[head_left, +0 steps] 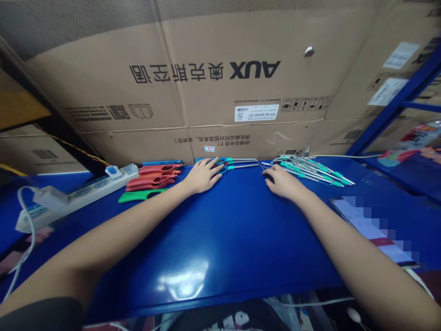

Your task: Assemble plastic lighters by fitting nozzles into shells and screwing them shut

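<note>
On shelf (234,230): left hand (203,177) splayed over lighters (230,168), right hand (283,181) half-curled.

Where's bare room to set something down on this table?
Mostly the table between left forearm and right forearm; a narrower patch lies between left forearm and power strip. Crowded: along the cardboard, with coloured handles, left hand, right hand and silver rods.

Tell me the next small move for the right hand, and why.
Probably slide the right hand rightward along the teal-banded metal rods: they lie loosely splayed beside it, while the left hand covers part of the straighter row of metal-tipped pieces.
</note>
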`<state>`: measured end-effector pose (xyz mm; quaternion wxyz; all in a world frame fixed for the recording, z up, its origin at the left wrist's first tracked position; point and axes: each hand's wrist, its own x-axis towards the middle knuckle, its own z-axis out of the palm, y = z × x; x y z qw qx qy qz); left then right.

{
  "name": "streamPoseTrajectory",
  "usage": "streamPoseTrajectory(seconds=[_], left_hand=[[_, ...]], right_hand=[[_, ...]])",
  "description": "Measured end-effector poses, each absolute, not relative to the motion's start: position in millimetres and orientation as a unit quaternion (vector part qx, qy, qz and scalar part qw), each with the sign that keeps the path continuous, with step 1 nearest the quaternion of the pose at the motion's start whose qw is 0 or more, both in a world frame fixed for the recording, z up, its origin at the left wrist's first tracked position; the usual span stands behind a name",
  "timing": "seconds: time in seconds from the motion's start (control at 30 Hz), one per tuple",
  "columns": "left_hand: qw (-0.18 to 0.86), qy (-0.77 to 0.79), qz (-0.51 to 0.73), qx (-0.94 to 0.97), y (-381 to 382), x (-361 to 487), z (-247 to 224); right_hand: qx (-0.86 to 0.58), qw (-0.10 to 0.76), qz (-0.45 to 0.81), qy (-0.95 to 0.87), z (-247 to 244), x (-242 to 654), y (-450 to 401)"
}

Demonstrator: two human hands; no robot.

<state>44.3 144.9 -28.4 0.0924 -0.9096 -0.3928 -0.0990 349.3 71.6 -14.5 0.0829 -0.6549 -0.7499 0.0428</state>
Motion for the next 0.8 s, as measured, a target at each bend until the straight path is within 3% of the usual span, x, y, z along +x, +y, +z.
streamPoseTrajectory(seconds=[0.8], left_hand=[[0.108, -0.416, -0.168, -0.887, 131, 57, -22]], right_hand=[[-0.659, 0.064, 0.03, -0.749, -11, 348, 70]])
